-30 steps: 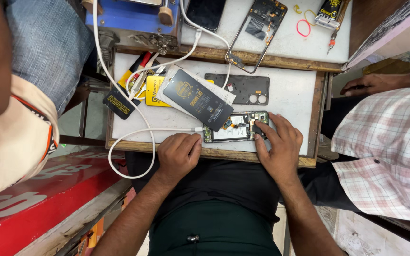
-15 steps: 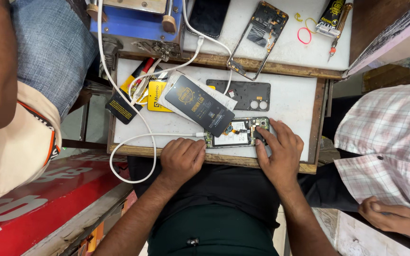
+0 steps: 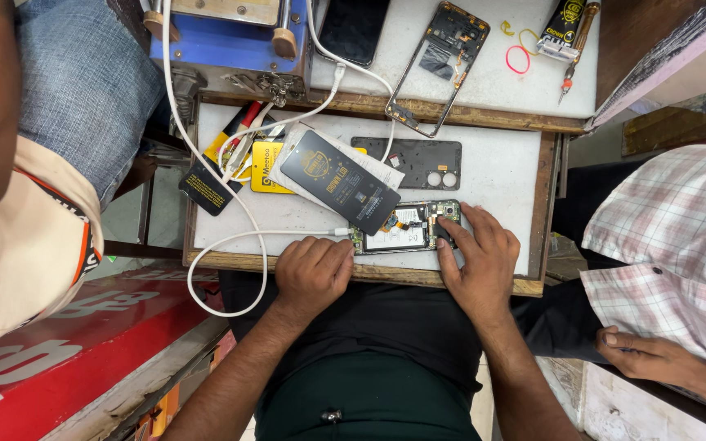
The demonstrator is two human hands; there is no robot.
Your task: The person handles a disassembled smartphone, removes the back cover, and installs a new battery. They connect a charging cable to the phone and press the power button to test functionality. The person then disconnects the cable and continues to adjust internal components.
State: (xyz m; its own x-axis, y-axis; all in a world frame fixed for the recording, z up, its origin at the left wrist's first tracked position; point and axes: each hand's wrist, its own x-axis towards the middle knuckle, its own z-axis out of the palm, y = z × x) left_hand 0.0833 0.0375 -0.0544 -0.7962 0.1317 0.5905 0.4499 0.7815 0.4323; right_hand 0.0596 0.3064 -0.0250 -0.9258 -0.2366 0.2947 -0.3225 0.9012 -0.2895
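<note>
Opened phone (image 3: pixel 406 229), back removed, lies at the near edge of the bench (image 3: pixel 500 171), a white cable plugged into its left end. Left hand (image 3: pixel 314 271), loosely curled, grasps nothing, knuckles just left of phone. Right hand (image 3: pixel 477 260) has fingers spread, pressing phone's right end, no closed grip. Best kept flat and steady; press lightly near the exposed board

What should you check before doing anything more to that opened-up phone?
1. Left hand steadies the opened phone at its cable end: ok.
2. Right hand rests on its camera end: ok.
3. White cable seated in the phone: cannot tell, the plug is too small to see.
4. Dark back cover lies apart from the phone: ok.
5. Black packet overlaps the phone's top edge: not ok.
</note>
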